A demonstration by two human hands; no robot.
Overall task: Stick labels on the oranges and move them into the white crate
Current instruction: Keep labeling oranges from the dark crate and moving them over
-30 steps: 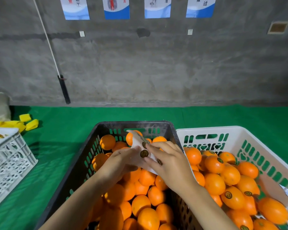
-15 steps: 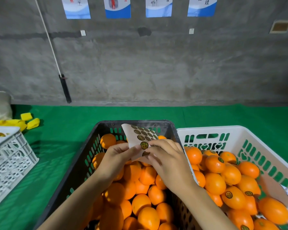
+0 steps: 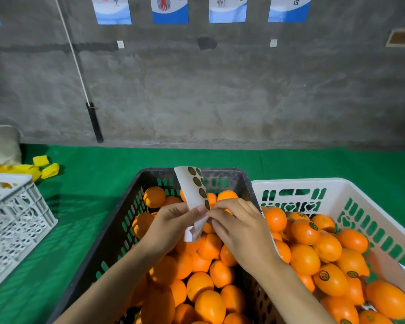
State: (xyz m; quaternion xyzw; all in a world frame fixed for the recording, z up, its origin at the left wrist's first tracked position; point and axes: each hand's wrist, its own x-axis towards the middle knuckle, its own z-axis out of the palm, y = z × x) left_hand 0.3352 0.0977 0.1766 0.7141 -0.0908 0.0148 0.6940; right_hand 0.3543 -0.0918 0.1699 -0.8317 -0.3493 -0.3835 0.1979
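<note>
Grey concrete wall (image 3: 220, 90) fills the far side, and the four blue-and-white posters (image 3: 168, 10) on it are cut off by the top edge, so you cannot read them. Over the green cloth table (image 3: 150, 160), your left hand (image 3: 171, 228) pinches a white paper label strip (image 3: 192, 190) with round dark stickers and holds it upright above the black plastic crate (image 3: 117, 230). Your right hand (image 3: 243, 230) closes its fingertips on the strip's right edge at the lowest visible sticker. The fingers cover that spot, so you cannot tell whether the sticker is lifted. Plain oranges (image 3: 209, 305) fill the black crate, partly hidden under your forearms. Just beside it on the right stands the white plastic crate (image 3: 297, 183) holding stickered oranges (image 3: 330, 279), with its near right corner out of view. At far left a white lattice crate (image 3: 17, 220) is cut off, with yellow pieces (image 3: 45, 169) beyond it.
</note>
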